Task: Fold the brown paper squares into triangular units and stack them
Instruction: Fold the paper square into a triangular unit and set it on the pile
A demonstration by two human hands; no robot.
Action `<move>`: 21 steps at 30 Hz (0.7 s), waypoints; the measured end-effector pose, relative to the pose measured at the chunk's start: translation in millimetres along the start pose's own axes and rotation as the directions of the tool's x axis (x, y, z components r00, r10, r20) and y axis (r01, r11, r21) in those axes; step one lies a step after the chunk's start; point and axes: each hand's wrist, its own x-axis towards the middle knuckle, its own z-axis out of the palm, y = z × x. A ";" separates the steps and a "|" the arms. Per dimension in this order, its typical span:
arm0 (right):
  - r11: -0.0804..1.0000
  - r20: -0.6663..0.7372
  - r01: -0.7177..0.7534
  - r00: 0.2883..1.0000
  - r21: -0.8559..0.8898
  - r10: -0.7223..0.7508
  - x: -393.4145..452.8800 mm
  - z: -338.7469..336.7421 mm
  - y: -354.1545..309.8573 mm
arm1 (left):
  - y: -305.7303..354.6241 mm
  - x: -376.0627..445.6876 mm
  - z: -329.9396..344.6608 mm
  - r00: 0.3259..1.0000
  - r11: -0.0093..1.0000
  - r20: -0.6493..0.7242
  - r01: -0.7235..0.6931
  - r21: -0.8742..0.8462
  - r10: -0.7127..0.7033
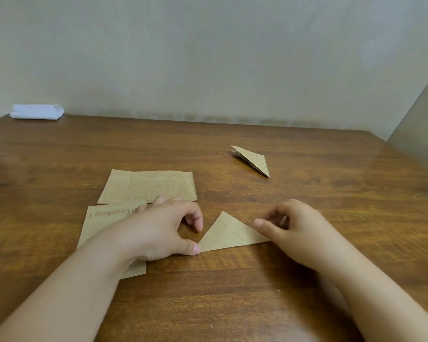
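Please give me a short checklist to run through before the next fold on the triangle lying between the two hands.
1. Folded triangle lies flat on the table: ok.
2. Left hand steadies its left corner, thumb at the tip: ok.
3. Right hand on the right corner: fingers curled at the edge, real contact cannot tell.
4. Crease sharp and edges aligned: cannot tell.
5. Finished unit waits farther back to stack on: ok.
6. Unfolded brown sheets within reach, partly under the left forearm: ok.

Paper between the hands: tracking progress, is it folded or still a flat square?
Folded: the paper lies on the table as a triangle.
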 end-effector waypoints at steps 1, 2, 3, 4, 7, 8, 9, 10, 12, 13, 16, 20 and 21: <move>0.999 0.057 0.009 0.998 -0.047 -0.006 1.4 2.2 -5.2 | 0.1 0.0 -0.3 1.000 1.000 -0.006 0.004 -0.006 -0.004; 0.998 0.104 0.005 0.995 -0.069 0.002 3.2 3.4 -9.3 | 0.3 0.5 -0.5 1.000 1.000 -0.018 0.002 -0.008 -0.002; 0.998 0.138 -0.010 0.990 -0.061 0.018 5.3 3.5 -11.9 | 0.8 1.3 -0.3 0.999 1.000 -0.037 -0.007 -0.004 0.007; 0.999 0.157 -0.026 0.987 -0.039 0.032 7.0 3.0 -13.5 | 1.5 2.0 0.1 0.998 1.000 -0.061 -0.023 0.005 0.023; 0.999 0.188 -0.030 0.982 0.025 0.025 7.4 -1.3 -11.9 | 3.9 3.6 2.4 0.983 0.994 -0.161 -0.075 0.073 0.086; 0.998 0.163 -0.023 0.987 0.065 0.012 7.9 -3.8 -10.5 | 4.2 4.2 2.2 0.973 0.992 -0.211 -0.078 0.097 0.097; 0.989 0.100 -0.015 0.995 0.146 0.001 10.0 -6.9 -8.5 | 3.1 4.6 1.1 0.958 0.992 -0.271 -0.066 0.105 0.092; 0.964 0.010 -0.010 1.000 0.267 0.007 15.2 -10.4 -5.0 | 0.9 4.9 -1.6 0.939 0.995 -0.336 -0.038 0.097 0.069; 0.865 -0.155 -0.008 0.983 0.501 0.099 35.1 -19.0 2.9 | -6.4 4.2 -10.4 0.895 0.998 -0.444 0.052 0.046 -0.027; 0.821 -0.209 -0.004 0.966 0.571 0.150 49.3 -22.7 7.4 | -10.7 3.4 -15.4 0.877 0.994 -0.474 0.108 0.025 -0.083; 0.755 -0.246 0.009 0.948 0.656 0.202 94.7 -25.6 18.7 | -21.4 -2.5 -27.8 0.879 0.958 -0.411 0.283 0.040 -0.242; 0.884 -0.243 -0.050 0.953 0.465 0.182 142.3 -5.3 26.1 | -29.6 -9.1 -37.8 0.900 0.912 -0.274 0.386 0.140 -0.339; 0.917 -0.271 -0.057 0.946 0.395 0.176 150.2 0.0 26.2 | -31.1 -10.3 -40.4 0.900 0.903 -0.254 0.400 0.156 -0.355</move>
